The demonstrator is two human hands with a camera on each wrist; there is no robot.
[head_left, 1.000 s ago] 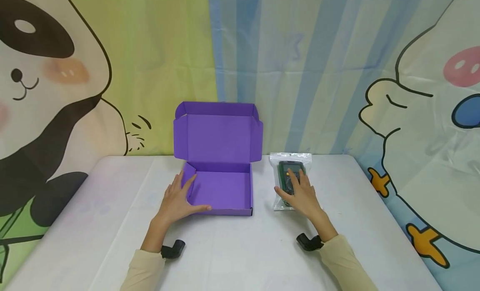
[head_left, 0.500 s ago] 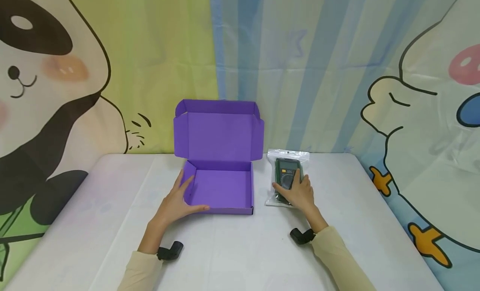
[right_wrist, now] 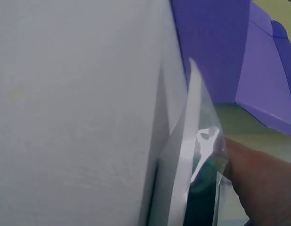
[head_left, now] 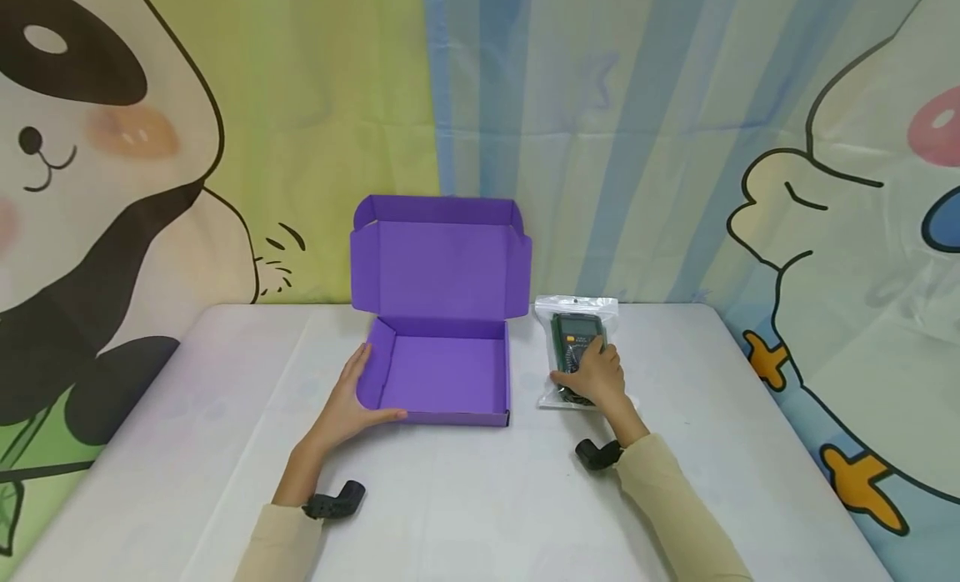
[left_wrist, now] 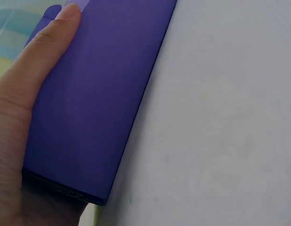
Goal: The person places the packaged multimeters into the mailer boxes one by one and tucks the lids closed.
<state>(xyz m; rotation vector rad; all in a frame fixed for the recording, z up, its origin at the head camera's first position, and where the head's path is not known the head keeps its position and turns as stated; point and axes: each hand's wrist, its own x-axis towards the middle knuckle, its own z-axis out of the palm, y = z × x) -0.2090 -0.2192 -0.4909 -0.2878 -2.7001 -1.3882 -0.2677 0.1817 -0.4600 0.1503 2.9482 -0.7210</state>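
Observation:
An open purple cardboard box point(head_left: 457, 418) stands on the table with its lid raised at the back. My left hand point(head_left: 341, 407) holds its front left corner, fingers along the left side and thumb across the front wall. The left wrist view shows that thumb against the purple wall point(left_wrist: 98, 99). To the right of the box is a digital multimeter point(head_left: 576, 336) inside a clear zip bag point(head_left: 577, 303). My right hand point(head_left: 600, 373) grips the bagged multimeter by its lower part, thumb on the left and fingers on the right. The bag point(right_wrist: 195, 113) looks tilted up in the right wrist view.
A white cloth covers the table point(head_left: 457, 515). Behind it hangs a curtain point(head_left: 660, 148) printed with cartoon animals, close to the box's raised lid point(head_left: 442, 269). Each wrist carries a small black camera point(head_left: 337, 500).
My right fingers, spread over the multimeter before, have drawn in to grip it with its bag. My left fingers have moved from over the box's left wall to along its outside.

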